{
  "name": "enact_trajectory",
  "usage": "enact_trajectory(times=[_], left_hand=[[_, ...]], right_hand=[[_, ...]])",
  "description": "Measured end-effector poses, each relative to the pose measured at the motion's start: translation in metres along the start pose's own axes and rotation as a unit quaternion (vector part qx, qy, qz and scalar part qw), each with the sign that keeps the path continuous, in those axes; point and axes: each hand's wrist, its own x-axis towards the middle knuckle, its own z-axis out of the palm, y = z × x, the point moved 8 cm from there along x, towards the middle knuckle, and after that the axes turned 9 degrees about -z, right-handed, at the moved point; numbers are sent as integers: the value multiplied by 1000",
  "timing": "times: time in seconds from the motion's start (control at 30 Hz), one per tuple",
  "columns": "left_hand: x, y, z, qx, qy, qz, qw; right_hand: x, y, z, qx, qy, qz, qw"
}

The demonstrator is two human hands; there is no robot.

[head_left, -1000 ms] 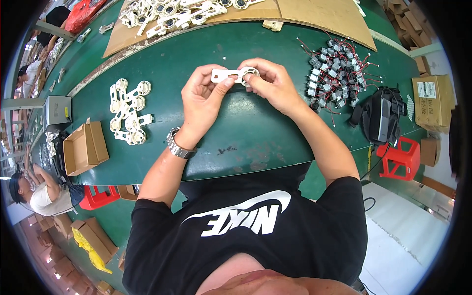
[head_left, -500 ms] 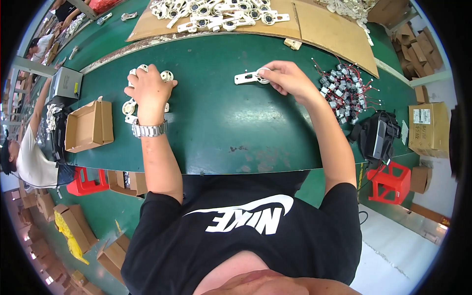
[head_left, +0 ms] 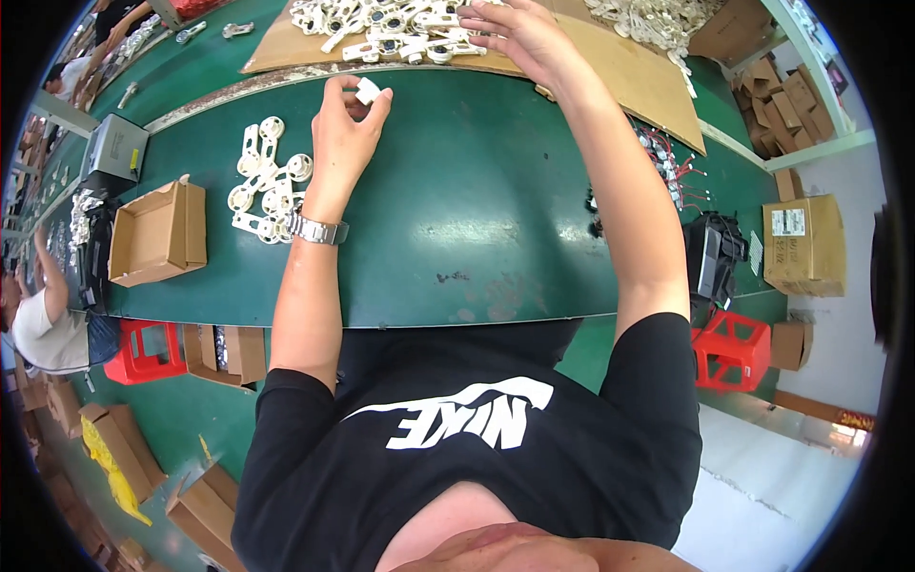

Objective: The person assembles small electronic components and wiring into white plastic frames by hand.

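My left hand (head_left: pixel 345 129), a metal watch on its wrist, pinches a small white plastic piece (head_left: pixel 367 91) between thumb and fingers above the green table (head_left: pixel 457 191). Most of that piece is hidden in the fingers. Beside the left wrist lies a cluster of white plastic parts with round ends (head_left: pixel 272 195). My right hand (head_left: pixel 522 40) reaches far forward with fingers spread, at the right edge of a heap of white parts with dark round centres (head_left: pixel 396 27). Nothing shows in its fingers.
Cardboard (head_left: pixel 648 81) lies under the heap. My right forearm partly covers a pile of small wired components (head_left: pixel 667 157). An open cardboard box (head_left: pixel 157 238) stands at left, a black bag (head_left: pixel 715 253) at right. Another person (head_left: pixel 52 319) sits at far left; red stools (head_left: pixel 732 351) flank the table.
My right hand has moved forward to the heap, and the white part it held no longer shows there. My left hand has left the cluster, moving forward and right with a white piece.
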Motion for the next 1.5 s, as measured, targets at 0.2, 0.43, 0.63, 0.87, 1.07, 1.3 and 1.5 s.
enact_trajectory(times=[0.2, 0.43, 0.63, 0.87, 1.07, 1.3, 1.5], left_hand=[[-9, 4, 42, -99, -116, 43, 987], [-28, 6, 65, -8, -204, 64, 977], [-26, 17, 62, 44, -219, 51, 973], [-27, -2, 98, -225, -338, -124, 906], [-36, -5, 113, -476, -387, -248, 750], [-36, -9, 105, -561, -407, -293, 659], [-42, -4, 111, -518, -405, -282, 699]], right_hand=[[-57, -31, -86, -369, -16, 51, 928], [-172, -45, -108, -589, -242, 53, 769], [-239, -54, -89, -698, -239, 58, 673], [-238, -33, -89, -792, -203, 44, 574], [-233, -38, -96, -746, -211, 30, 631], [-208, -100, -103, -606, -95, 78, 786], [-195, -101, -110, -347, -9, 54, 936]])
